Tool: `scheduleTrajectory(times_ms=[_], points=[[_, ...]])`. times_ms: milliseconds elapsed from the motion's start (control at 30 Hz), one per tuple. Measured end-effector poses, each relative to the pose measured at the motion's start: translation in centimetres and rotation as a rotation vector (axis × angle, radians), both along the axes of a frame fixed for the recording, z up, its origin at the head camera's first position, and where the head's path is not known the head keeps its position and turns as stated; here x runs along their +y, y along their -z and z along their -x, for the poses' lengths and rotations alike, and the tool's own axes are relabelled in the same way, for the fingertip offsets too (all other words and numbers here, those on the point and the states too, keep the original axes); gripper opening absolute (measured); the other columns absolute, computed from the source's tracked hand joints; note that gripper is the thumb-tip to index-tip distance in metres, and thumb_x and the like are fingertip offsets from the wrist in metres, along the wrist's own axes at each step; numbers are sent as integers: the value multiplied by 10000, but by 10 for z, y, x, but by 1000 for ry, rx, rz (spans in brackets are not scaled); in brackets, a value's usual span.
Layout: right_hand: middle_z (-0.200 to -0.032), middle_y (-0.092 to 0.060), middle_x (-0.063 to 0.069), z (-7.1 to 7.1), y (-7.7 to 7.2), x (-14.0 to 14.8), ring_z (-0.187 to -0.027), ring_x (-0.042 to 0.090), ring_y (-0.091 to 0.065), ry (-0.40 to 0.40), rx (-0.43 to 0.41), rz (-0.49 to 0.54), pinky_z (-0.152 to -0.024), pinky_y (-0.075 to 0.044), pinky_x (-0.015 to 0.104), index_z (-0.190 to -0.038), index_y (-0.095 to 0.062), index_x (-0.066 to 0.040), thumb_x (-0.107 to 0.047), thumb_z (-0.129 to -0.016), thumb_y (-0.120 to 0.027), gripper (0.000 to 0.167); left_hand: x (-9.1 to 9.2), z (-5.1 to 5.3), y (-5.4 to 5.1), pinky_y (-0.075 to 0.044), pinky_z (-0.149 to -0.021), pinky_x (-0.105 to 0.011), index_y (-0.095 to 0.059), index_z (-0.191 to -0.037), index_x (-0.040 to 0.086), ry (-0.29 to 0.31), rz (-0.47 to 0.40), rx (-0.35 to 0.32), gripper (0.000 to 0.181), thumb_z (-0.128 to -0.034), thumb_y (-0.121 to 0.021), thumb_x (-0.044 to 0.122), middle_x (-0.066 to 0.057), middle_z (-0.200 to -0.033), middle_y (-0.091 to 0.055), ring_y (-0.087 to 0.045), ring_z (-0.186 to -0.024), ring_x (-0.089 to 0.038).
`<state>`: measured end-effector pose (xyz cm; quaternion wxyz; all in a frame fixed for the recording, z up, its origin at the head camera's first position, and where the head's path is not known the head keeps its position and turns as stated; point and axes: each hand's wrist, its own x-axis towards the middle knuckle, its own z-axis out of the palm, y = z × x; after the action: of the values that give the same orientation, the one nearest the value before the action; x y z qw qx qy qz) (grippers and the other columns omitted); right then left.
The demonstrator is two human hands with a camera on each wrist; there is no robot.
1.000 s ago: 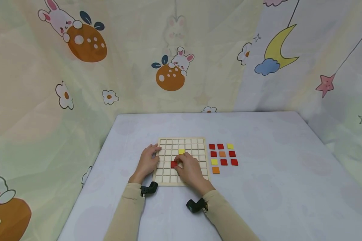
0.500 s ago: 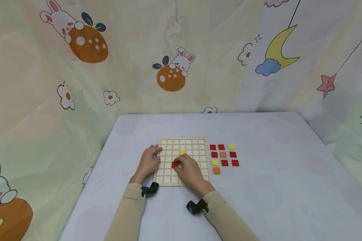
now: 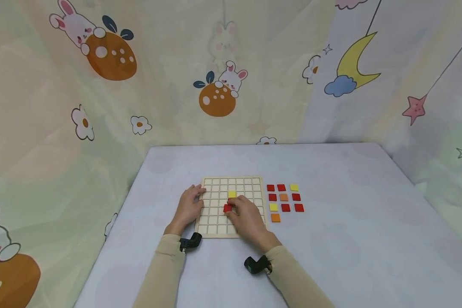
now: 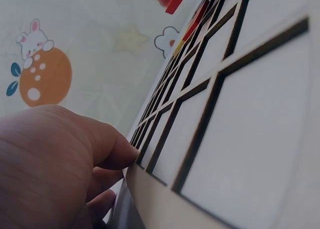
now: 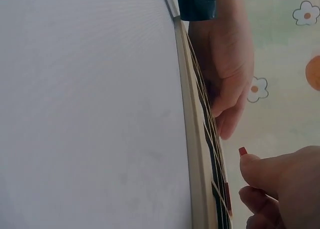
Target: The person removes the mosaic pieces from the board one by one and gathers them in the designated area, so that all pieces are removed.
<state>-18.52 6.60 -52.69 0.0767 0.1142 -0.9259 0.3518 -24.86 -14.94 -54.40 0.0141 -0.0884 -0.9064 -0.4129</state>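
Observation:
A light wooden grid board [image 3: 211, 220] lies on the table. My left hand [image 3: 188, 205] rests at its left edge, fingertips and thumb touching the frame. With thumb and finger, my right hand [image 3: 250, 220] pinches a red square tile [image 3: 227, 208] over the middle of the board; both wrist views show that tile raised off the grid. On the board sits a yellow tile [image 3: 232, 194]. Just in front of it another red tile [image 4: 196, 21] shows in the left wrist view, mostly covered by my right hand in the head view.
Right of the board, loose red, yellow and orange tiles [image 3: 283, 197] lie in short rows. A pale cloth covers the table [image 3: 350, 231]. A printed curtain [image 3: 161, 68] hangs behind and at the sides.
My right hand has shifted a little right, bringing the pinched red tile with it. A second red tile now peeks out below the yellow one. My left hand stays at the board's edge.

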Motion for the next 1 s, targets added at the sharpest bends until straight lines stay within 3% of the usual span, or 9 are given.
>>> scheduleTrajectory(times_ms=[133, 433, 600, 1000], points=[[-1060, -599, -47, -2, -1, 5, -870, 120, -553, 11, -1, -17, -770, -543, 268, -1146, -708, -141, -215, -857, -753, 301, -1, 1, 0, -117, -1238, -441, -602, -1321, 56, 4, 1, 3, 398, -933, -518, 66, -107, -1509, -431, -225, -1469, -302], [-1060, -589, -53, -8, -2, 20, -903, 118, -545, 28, -3, -50, -785, -539, 265, -1149, -709, -158, -209, -858, -758, 300, 0, 0, -1, -156, -1220, -518, -602, -1326, 68, -11, -8, -23, 401, -932, -528, 61, -87, -1518, -422, -218, -1471, -301], [-1051, -603, -39, -13, -4, 28, -907, 133, -574, 34, 28, -55, -791, -557, 288, -1140, -709, -142, -176, -859, -752, 287, 1, 1, -1, -143, -1227, -491, -604, -1320, 57, -7, 0, -11, 397, -930, -528, 58, -99, -1513, -428, -227, -1468, -303], [-1077, -612, -24, -25, -12, 45, -944, 167, -582, 92, 5, -7, -785, -569, 315, -1126, -713, -146, -169, -841, -767, 291, 1, 0, -1, -140, -1231, -473, -610, -1311, 49, -4, -1, 0, 395, -925, -525, 54, -110, -1504, -438, -240, -1464, -305]])
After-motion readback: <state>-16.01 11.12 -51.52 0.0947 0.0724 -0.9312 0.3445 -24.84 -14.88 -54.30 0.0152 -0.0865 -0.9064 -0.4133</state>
